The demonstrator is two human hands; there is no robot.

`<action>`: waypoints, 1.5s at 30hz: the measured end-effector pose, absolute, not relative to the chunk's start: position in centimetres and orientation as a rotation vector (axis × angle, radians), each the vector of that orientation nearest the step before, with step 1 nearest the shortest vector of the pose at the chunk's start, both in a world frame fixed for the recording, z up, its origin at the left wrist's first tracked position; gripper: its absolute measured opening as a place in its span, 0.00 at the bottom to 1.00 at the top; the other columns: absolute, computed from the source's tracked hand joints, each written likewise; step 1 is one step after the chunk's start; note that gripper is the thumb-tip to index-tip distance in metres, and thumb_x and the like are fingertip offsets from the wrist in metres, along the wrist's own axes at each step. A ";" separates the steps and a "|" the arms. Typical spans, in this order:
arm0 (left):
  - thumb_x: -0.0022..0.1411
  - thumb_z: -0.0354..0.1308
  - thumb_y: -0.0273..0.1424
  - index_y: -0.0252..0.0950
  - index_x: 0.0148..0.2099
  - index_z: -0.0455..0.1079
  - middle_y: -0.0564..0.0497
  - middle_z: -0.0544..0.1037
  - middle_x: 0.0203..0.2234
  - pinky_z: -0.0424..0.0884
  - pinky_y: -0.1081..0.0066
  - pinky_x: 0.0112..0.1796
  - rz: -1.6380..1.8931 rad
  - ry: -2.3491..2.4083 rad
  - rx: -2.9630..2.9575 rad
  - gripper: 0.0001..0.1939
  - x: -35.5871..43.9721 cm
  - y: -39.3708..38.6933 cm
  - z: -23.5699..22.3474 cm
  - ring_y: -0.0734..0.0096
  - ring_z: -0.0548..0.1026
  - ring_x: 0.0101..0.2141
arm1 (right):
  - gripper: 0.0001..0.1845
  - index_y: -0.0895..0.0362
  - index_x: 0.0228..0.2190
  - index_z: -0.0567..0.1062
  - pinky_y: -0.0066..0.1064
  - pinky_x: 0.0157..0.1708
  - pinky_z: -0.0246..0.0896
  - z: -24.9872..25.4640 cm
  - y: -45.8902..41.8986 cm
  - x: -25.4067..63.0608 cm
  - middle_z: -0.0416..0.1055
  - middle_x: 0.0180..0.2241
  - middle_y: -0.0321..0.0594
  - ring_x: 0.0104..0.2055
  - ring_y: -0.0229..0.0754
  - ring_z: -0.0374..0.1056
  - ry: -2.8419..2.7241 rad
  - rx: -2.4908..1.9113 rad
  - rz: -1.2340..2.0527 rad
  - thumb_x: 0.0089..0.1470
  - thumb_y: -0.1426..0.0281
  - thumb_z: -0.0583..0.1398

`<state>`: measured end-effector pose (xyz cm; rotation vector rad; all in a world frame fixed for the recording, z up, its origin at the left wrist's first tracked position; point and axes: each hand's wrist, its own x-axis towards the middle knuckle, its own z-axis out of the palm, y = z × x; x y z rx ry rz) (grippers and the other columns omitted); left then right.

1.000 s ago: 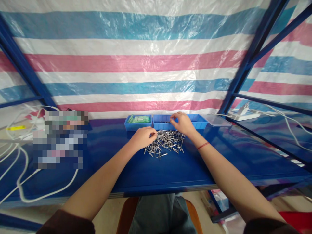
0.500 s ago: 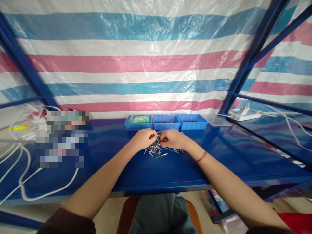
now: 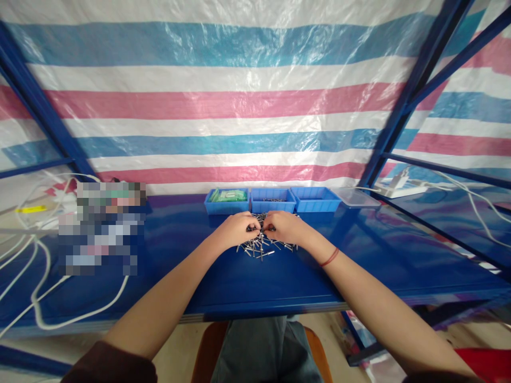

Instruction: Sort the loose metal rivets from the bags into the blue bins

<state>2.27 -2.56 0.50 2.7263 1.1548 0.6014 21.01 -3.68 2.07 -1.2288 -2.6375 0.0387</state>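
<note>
A heap of silvery blind rivets [image 3: 259,247] lies on the blue table, partly covered by both hands. My left hand [image 3: 236,229] is over the heap's left side, thumb and fingers closed in a pinch. Facing it, my right hand [image 3: 283,227] pinches too, with a red band on its wrist. The fingertips of both hands nearly meet above the rivets; anything between them is too small to make out. Just behind, the middle blue bin [image 3: 273,207] has some rivets inside.
Left of the middle bin, another blue bin [image 3: 227,207] contains green packets. A third bin [image 3: 315,205] stands to the right, beside a clear plastic lid [image 3: 355,197]. White cables [image 3: 38,308] and blurred items lie at left; a power strip [image 3: 401,187] sits at right.
My right hand has come down from over the middle bin to the rivet heap, close to my left hand. The left hand has barely shifted, its fingertips edging toward the right hand.
</note>
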 end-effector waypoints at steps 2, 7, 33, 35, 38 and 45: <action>0.55 0.55 0.30 0.40 0.35 0.75 0.52 0.72 0.31 0.66 0.75 0.33 0.591 1.161 2.729 0.08 2.3 -2.6 0.5 0.72 0.72 0.31 | 0.07 0.56 0.24 0.76 0.28 0.26 0.47 2.1 -3.7 20.9 0.70 0.28 0.40 0.28 0.37 0.63 -2.672 -1.211 0.012 0.48 0.74 0.57; 0.58 0.52 0.30 0.39 0.35 0.74 0.52 0.73 0.30 0.65 0.75 0.34 0.594 1.166 2.757 0.08 2.5 -2.7 0.4 0.72 0.72 0.32 | 0.09 0.58 0.26 0.74 0.28 0.28 0.48 2.2 -4.0 20.8 0.70 0.30 0.42 0.29 0.37 0.64 -2.688 -1.222 -0.095 0.52 0.75 0.55; 0.62 0.49 0.36 0.35 0.36 0.71 0.51 0.74 0.29 0.67 0.73 0.32 1.093 1.161 2.401 0.12 3.4 -2.5 0.4 0.71 0.72 0.30 | 0.09 0.59 0.29 0.70 0.29 0.30 0.61 2.4 -3.1 20.7 0.70 0.27 0.38 0.29 0.36 0.66 -1.904 -0.942 0.545 0.50 0.65 0.59; 0.62 0.50 0.36 0.35 0.36 0.70 0.51 0.74 0.30 0.67 0.73 0.32 1.105 1.141 2.403 0.11 3.5 -2.5 0.3 0.71 0.72 0.31 | 0.09 0.59 0.27 0.71 0.29 0.30 0.61 2.4 -3.0 20.7 0.70 0.26 0.37 0.28 0.36 0.65 -1.891 -0.933 0.581 0.50 0.65 0.59; 0.60 0.53 0.35 0.35 0.37 0.69 0.51 0.74 0.31 0.67 0.73 0.32 1.122 1.110 2.392 0.09 3.6 -2.6 0.3 0.72 0.72 0.30 | 0.09 0.60 0.27 0.72 0.30 0.30 0.61 2.4 -3.0 20.6 0.72 0.26 0.38 0.28 0.36 0.66 -1.882 -0.886 0.639 0.50 0.65 0.59; 0.60 0.54 0.34 0.36 0.38 0.69 0.52 0.75 0.30 0.67 0.74 0.32 1.268 1.106 2.347 0.07 3.6 -2.7 0.6 0.72 0.73 0.31 | 0.10 0.59 0.30 0.76 0.32 0.33 0.63 2.8 -2.9 21.0 0.76 0.32 0.42 0.32 0.38 0.69 -1.839 -0.880 0.601 0.49 0.65 0.60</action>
